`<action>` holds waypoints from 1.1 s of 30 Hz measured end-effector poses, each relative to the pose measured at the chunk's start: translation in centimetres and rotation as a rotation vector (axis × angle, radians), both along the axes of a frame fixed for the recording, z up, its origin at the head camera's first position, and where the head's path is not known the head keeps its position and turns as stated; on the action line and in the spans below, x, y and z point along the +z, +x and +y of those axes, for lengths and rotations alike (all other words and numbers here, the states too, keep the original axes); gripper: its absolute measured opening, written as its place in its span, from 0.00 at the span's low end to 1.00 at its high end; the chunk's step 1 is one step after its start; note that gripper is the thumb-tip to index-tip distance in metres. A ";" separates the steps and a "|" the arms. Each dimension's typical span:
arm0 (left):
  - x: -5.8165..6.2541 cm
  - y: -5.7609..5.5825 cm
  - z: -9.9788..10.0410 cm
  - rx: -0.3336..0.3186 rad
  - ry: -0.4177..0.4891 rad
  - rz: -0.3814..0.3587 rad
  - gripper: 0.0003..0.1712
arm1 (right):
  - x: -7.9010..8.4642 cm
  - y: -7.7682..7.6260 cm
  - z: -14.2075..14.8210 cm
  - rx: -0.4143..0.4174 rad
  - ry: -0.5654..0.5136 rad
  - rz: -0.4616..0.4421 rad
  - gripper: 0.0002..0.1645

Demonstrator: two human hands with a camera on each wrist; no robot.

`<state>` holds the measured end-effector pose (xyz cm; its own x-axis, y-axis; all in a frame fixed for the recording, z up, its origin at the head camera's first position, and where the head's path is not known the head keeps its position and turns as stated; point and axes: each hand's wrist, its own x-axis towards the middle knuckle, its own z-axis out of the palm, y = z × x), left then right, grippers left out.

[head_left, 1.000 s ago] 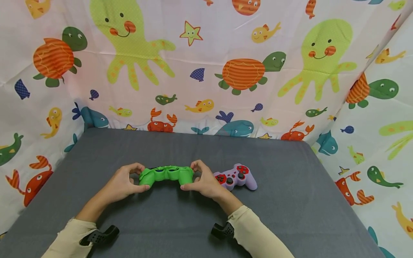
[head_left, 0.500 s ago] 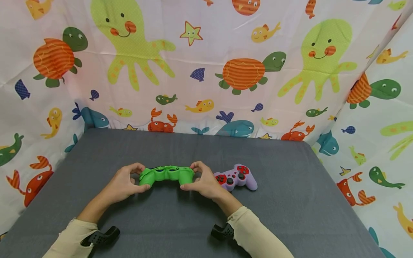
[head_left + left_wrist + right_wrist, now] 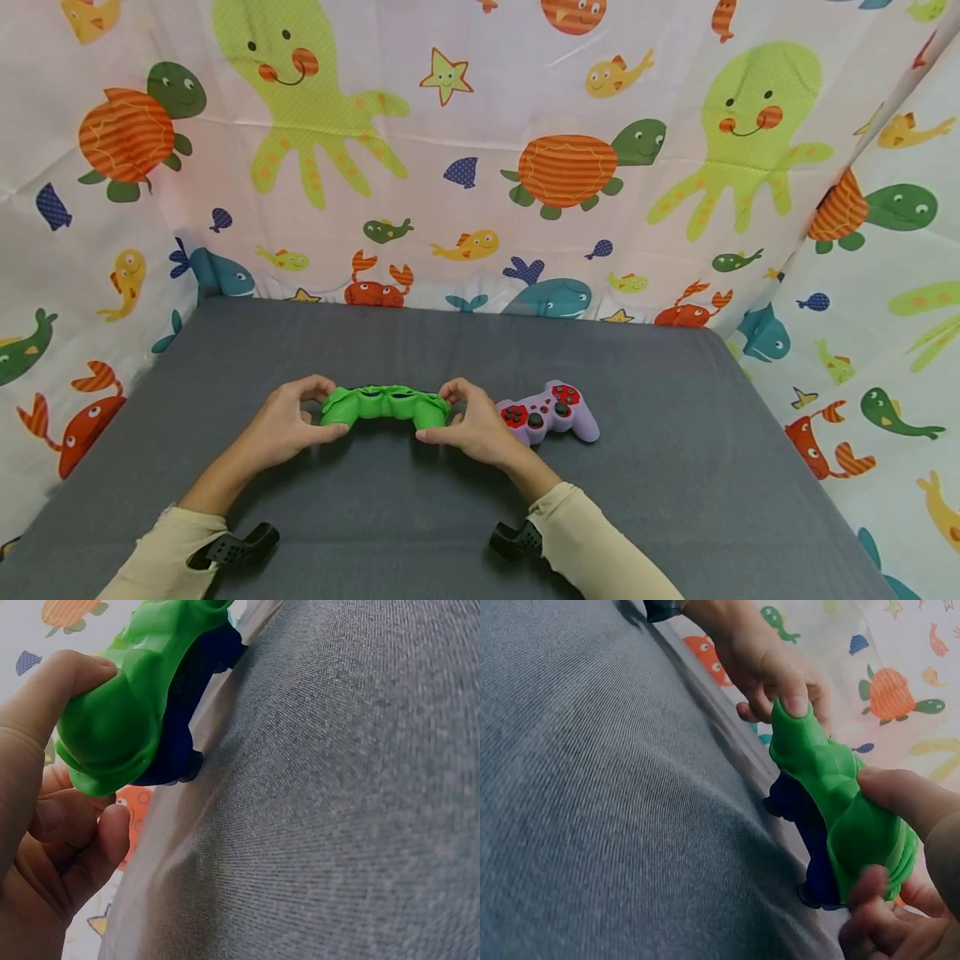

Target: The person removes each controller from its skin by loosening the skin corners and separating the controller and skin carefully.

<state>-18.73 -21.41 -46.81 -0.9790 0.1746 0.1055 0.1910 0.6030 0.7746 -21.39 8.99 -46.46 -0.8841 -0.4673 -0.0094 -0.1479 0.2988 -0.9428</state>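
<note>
**Two controllers, one between two hands**

Your left hand [image 3: 285,423] pinches one end of the green controller [image 3: 385,405] between thumb and bent fingers, over the gray table [image 3: 420,517]. Its blue part mostly hides from the head view; the green bulges and wrinkles. Your right hand [image 3: 482,427] pinches the other end, partly covering the purple controller [image 3: 551,410].

Left hand [image 3: 288,423], right hand [image 3: 480,423] pinching green controller [image 3: 386,405] by ends; lilac controller [image 3: 552,412] on grey cloth [image 3: 675,467]
</note>
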 end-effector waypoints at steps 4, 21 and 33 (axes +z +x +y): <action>-0.2 0.1 -0.3 0.003 0.015 -0.003 0.28 | 0.0 0.0 0.1 0.048 0.037 0.025 0.34; 0.1 0.1 0.5 0.037 -0.016 0.034 0.25 | -0.1 0.4 -0.5 -0.058 0.087 0.167 0.27; 0.3 0.1 0.9 0.077 -0.044 0.064 0.22 | -0.2 0.3 -0.5 -0.076 0.085 0.181 0.25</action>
<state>-18.61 -20.48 -46.48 -0.9812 0.1052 0.1621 0.1912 0.6508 0.7348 -21.04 8.45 -46.67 -0.9074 -0.4037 0.1168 -0.2871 0.3925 -0.8738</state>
